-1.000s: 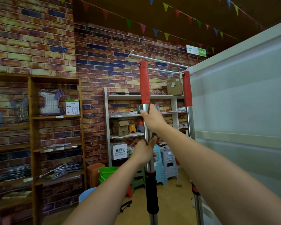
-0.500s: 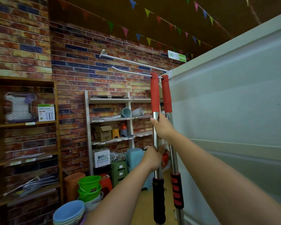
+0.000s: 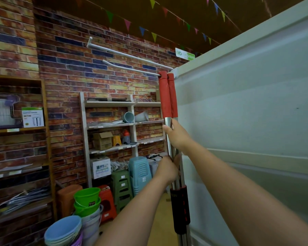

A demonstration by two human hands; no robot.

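Hanging from wall hook (image 3: 132, 68): 2 poles (image 3: 167, 121), upright, red grips (image 3: 164, 96) touching | left hand (image 3: 166, 168): steel shaft gripped by curled fingers, above black sleeve (image 3: 180, 206) | right hand (image 3: 178, 137): shaft clasped higher, just under red grips | panel (image 3: 247, 112) beside.

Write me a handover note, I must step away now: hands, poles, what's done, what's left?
Right grip: wrapped round the steel pole just under its red cover.
Left grip: holds that pole lower down, above the black cover.
Pole stands upright, top at the lower white hook, close beside a second pole by the white panel.
Done: pole's top is up at the hook.
Left: confirm it hangs, which I cannot tell, then let go.
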